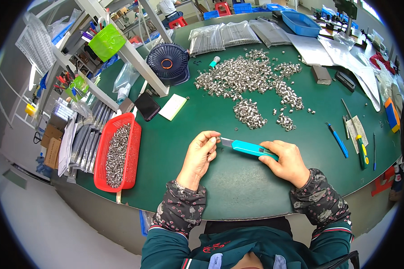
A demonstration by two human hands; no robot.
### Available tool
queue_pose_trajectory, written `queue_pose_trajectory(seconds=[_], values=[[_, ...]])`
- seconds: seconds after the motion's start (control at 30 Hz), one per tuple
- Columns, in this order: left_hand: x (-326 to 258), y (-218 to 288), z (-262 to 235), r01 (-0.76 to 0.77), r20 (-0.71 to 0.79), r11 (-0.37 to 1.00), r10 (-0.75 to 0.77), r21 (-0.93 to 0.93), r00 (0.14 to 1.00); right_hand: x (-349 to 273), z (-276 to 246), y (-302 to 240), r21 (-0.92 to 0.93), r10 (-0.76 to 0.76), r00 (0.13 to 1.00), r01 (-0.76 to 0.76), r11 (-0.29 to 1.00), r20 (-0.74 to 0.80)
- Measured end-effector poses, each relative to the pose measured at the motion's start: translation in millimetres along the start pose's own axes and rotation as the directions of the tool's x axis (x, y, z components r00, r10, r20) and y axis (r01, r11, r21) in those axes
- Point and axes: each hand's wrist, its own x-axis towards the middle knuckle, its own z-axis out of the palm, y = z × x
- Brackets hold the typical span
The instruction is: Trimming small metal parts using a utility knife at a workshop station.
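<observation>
Left hand pinched shut on a small metal ring, held just above the green table. Right hand clamped around a teal knife. Knife's long axis running left-right, blade tip aimed left, touching or just beside the ring; cannot tell which. Hands near each other but apart. Ring pile far beyond both. Red basket of rings left, nearer the left hand.
</observation>
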Motion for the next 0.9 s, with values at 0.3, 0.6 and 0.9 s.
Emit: queue_pose_trajectory(seconds=[0.3,0.6,0.9], values=[[-1.7,4.1,1.4,0.043,-0.015,0.999,-0.043,0.017,0.999,3.0,-2.3,-1.4,-0.061,-0.129,0.973,0.120,0.991,-0.192],[-1.7,-0.7,-2.5,0.043,0.018,0.992,-0.042,-0.115,0.999,1.5,-2.4,0.2,-0.042,-0.087,0.978,0.081,0.996,-0.190],[-0.9,3.8,0.9,0.009,0.042,0.997,-0.005,-0.080,0.999,1.0,1.6,1.9,0.008,-0.060,0.995,0.061,0.998,-0.082]])
